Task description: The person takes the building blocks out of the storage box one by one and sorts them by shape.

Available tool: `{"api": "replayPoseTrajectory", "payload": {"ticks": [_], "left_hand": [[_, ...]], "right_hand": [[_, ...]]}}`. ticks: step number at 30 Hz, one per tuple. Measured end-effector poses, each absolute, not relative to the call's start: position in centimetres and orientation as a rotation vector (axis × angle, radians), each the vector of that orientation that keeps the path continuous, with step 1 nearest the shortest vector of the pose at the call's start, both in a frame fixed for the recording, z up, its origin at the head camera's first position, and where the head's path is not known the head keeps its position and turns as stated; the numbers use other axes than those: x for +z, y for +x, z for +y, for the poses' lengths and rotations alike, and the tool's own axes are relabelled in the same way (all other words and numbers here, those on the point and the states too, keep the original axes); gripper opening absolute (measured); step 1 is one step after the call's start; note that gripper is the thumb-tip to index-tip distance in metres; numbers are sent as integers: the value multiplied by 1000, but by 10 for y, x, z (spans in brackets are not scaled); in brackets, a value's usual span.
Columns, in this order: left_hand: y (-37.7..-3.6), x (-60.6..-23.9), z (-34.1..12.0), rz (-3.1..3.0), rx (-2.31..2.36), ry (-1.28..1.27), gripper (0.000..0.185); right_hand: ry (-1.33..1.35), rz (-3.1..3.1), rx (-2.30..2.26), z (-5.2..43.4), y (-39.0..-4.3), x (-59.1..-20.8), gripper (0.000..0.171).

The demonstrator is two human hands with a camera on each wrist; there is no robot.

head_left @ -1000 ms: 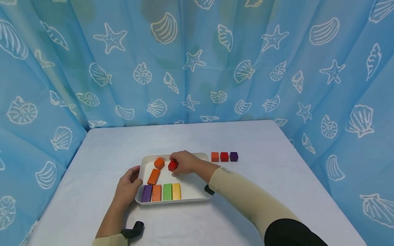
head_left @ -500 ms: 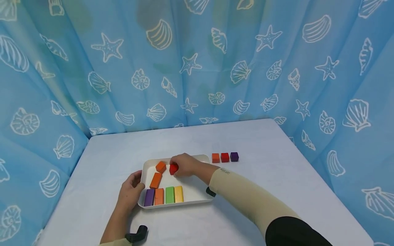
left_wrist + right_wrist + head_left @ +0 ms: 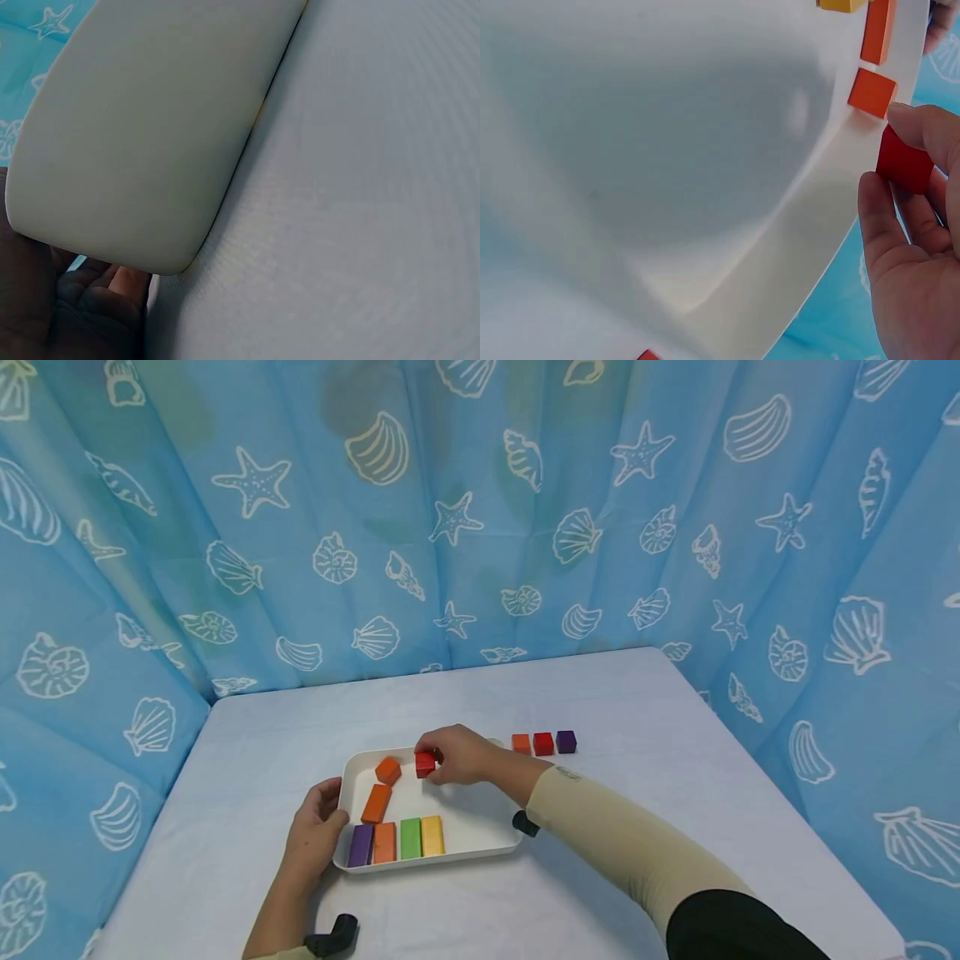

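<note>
1. Right grip (image 3: 461, 756) pinches the red cube (image 3: 425, 766) at the far side of the tray (image 3: 480, 814); contact between them is unclear.
2. Left grip (image 3: 315, 831) holds the tray's left end.
3. Left of the right grip: 1 orange cube (image 3: 387, 770), then 1 orange block (image 3: 376, 804), in the tray.
4. Nearer than that grip: 4 blocks (image 3: 410, 839) along the near wall.
5. Right of it, on the surface (image 3: 435, 910): 3 cubes (image 3: 543, 744).

You've got room over the tray (image 3: 483, 821), right of the yellow block (image 3: 432, 836). Left of your right hand (image 3: 461, 756), the orange cube (image 3: 387, 770) blocks you (your left hand (image 3: 316, 828) crowds the left rim (image 3: 348, 767)).
</note>
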State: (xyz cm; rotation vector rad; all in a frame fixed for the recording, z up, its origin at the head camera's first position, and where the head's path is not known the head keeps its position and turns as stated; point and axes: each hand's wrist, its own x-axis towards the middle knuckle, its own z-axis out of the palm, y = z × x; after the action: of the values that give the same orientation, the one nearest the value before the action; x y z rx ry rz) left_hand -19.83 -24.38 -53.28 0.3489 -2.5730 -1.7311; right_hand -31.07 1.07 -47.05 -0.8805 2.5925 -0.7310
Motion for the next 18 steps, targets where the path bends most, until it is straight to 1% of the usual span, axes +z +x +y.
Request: {"api": "replayPoseTrajectory", "payload": {"ticks": [4, 8, 12, 18], "left_hand": [[-198, -533, -246, -2568, -1739, 330, 61], [-199, -534, -245, -2569, -1743, 333, 61], [-201, -537, -243, -2566, -1745, 348, 61], [-200, -536, -245, -2572, -1724, 352, 61]], "right_hand": [[-829, 2601, -786, 24, -313, -470, 44], [-747, 2608, -876, 48, -313, -468, 47], [-669, 2575, -1044, 84, -314, -468, 50], [-701, 2533, -1259, 152, -323, -476, 47]]}}
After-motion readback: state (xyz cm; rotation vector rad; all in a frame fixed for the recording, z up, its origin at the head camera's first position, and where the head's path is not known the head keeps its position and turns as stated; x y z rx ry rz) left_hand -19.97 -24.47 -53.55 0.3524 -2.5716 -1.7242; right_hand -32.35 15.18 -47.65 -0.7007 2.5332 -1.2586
